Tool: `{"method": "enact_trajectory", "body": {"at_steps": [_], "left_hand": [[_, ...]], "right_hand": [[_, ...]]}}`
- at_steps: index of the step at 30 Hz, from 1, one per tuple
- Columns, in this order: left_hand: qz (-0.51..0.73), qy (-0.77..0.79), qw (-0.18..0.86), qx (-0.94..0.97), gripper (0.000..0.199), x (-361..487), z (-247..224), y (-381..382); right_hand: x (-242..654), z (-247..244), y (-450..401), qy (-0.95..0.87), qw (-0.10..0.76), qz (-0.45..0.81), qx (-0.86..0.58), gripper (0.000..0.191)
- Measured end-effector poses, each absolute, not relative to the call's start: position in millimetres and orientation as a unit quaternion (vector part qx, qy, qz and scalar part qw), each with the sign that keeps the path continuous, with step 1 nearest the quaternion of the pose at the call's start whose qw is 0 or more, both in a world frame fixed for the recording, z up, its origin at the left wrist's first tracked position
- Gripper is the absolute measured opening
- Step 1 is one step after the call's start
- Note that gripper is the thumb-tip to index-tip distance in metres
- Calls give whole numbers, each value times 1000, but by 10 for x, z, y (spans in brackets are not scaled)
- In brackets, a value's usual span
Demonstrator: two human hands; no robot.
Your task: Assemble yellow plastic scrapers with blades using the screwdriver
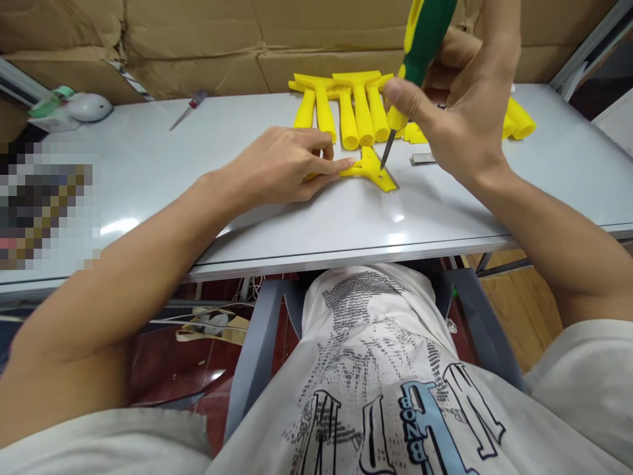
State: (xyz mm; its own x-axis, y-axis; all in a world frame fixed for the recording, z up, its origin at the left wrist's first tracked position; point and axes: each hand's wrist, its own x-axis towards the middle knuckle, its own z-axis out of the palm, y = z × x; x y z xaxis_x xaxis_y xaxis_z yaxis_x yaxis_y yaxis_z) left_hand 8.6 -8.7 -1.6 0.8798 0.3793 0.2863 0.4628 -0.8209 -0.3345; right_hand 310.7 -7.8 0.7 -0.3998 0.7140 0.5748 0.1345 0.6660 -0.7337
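Observation:
A yellow plastic scraper (370,166) with a triangular head lies on the white table, and a thin blade edge shows along its right side. My left hand (284,163) is closed on its handle, with the index finger stretched along it towards the head. Above it, my right hand (467,122) grips a green and yellow screwdriver (429,43), thumb against the handle. The screwdriver's shaft slants down and its tip is at the scraper's head, near a small screw. Whether the tip touches the screw, I cannot tell.
Several yellow scraper handles (363,112) lie in a row behind my hands. More yellow pieces (521,120) and a small metal blade piece (422,159) are at the right. A second screwdriver (190,107) and a white rounded object (89,107) lie at the left. Cardboard (198,46) lines the back.

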Motion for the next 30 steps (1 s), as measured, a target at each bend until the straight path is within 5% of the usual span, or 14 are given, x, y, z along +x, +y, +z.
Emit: {"method": "enact_trajectory", "body": {"at_steps": [5, 10, 21, 30], "left_hand": [[-116, -218, 189, -950, 60, 70, 12, -39], [-124, -209, 191, -951, 52, 52, 17, -28], [-67, -278, 179, -941, 82, 107, 52, -153], [-54, -287, 186, -938, 73, 113, 57, -167]], "right_hand": [[3160, 19, 16, -769, 498, 319, -242, 107], [3283, -22, 164, -740, 575, 301, -175, 84], [3308, 35, 231, -813, 509, 262, -109, 62], [3209, 162, 63, -796, 452, 402, 16, 59]]}}
